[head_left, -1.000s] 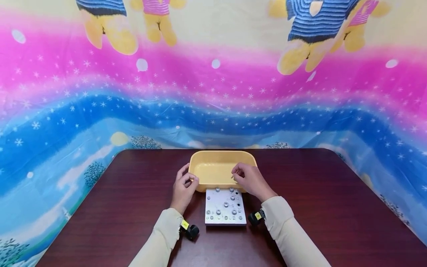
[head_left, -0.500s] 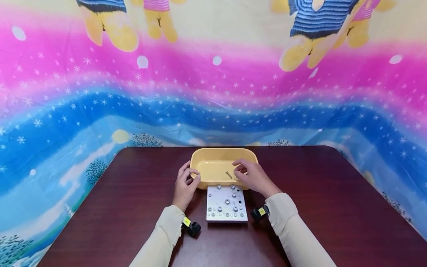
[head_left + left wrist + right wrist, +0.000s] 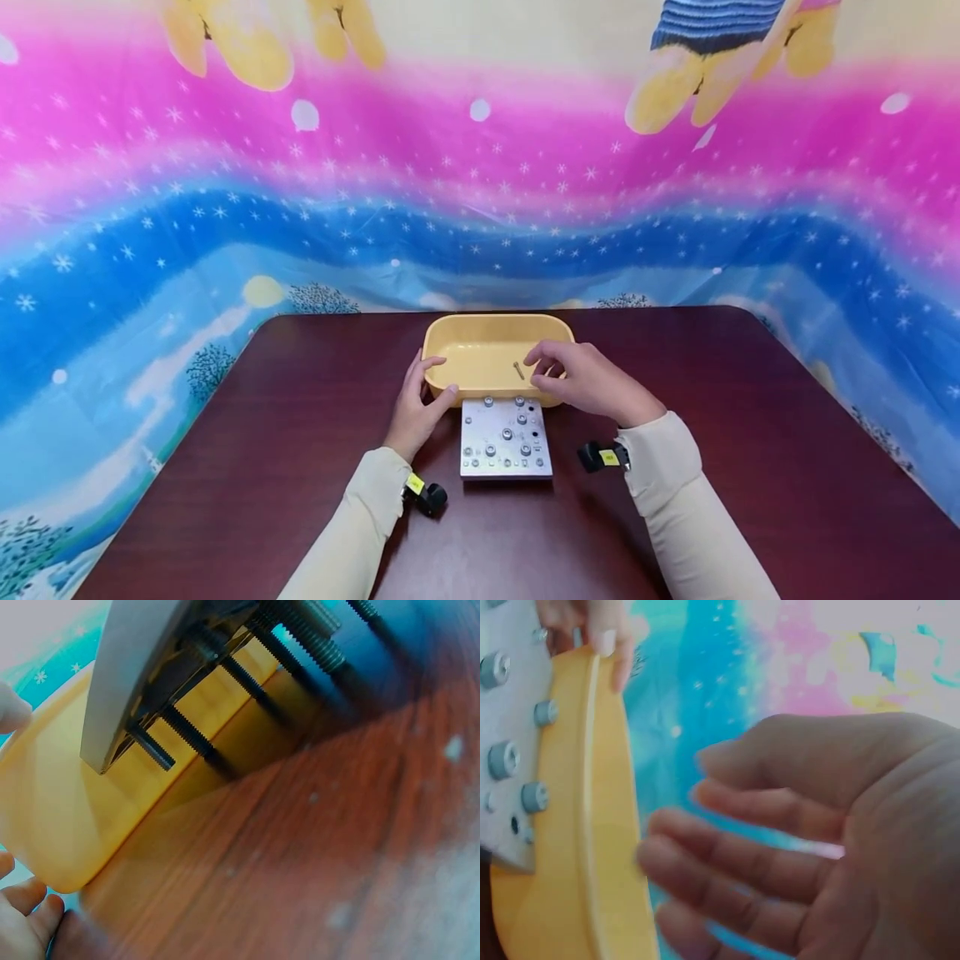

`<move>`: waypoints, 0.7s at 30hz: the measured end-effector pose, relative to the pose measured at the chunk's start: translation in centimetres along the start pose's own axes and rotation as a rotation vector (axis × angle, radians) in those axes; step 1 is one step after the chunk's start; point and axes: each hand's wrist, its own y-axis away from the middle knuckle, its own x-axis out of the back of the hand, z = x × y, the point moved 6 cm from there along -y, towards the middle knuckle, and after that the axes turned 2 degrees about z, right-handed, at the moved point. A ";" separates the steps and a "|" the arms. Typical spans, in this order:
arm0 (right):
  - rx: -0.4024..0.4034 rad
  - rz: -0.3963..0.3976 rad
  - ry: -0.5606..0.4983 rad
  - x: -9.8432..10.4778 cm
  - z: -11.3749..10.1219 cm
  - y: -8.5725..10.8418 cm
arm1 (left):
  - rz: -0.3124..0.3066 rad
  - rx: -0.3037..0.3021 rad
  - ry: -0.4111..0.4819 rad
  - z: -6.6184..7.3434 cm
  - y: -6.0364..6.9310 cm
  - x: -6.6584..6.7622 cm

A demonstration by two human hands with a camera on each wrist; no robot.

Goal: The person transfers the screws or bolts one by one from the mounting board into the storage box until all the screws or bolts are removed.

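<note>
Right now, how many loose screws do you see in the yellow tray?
1 visible: a screw in the tray, right of centre, beside the right hand, which may hide others.

Both my forearms reach forward. My left hand (image 3: 414, 408): thumb and forefinger spread. My right hand (image 3: 588, 379): raised, fingers loosely bent.

The head view looks forward and down over the desk (image 3: 322, 400) toward the patterned cloth (image 3: 480, 200). The left wrist view, close and low, faces the underside of the plate (image 3: 135, 667); the right wrist view, close to the right hand (image 3: 825, 825), shares plate and tray (image 3: 566, 787) with both others.
</note>
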 end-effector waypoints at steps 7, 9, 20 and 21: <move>-0.031 -0.137 0.128 -0.2 -1.4 1.1 | -0.027 -0.007 0.020 1.9 0.1 0.2; -0.044 -0.183 0.155 -0.6 -1.7 1.4 | -0.020 -0.005 0.004 1.4 -0.1 0.2; -0.125 -0.348 0.255 -3.4 -2.5 2.7 | -0.024 0.014 0.008 2.3 0.5 0.1; -0.129 -0.354 0.256 -3.6 -2.5 2.8 | -0.027 0.017 0.007 2.8 0.7 0.1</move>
